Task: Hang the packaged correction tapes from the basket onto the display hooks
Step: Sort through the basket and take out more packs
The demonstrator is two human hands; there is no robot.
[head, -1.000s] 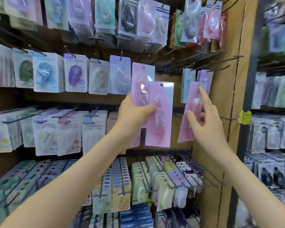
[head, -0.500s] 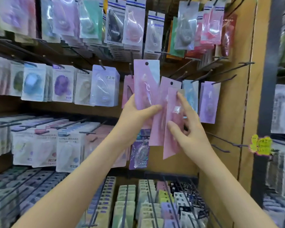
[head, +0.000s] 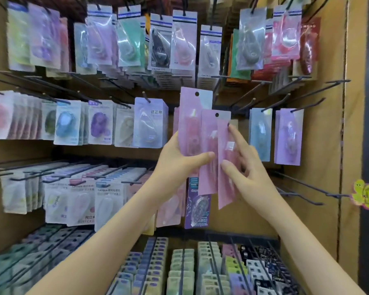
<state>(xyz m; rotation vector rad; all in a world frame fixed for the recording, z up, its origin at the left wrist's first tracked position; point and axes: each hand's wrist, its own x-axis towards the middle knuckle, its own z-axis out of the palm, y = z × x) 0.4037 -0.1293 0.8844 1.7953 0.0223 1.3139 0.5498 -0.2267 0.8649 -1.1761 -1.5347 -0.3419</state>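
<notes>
Left hand (head: 179,165) grips thumb-forward; right hand (head: 248,170) pinches, forefinger extended.

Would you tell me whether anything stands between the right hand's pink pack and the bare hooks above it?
Nothing visible does. The pink pack in the right hand sits below the bare hooks; the left hand holds other packs to its left, a blue pack hangs to its right.

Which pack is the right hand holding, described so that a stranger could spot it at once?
On the middle row of hooks, left of the blue pack, two hands meet. The right hand holds a pink pack. Unlike the two pink packs in the left hand, it reaches lowest, turned partly sideways.
</notes>
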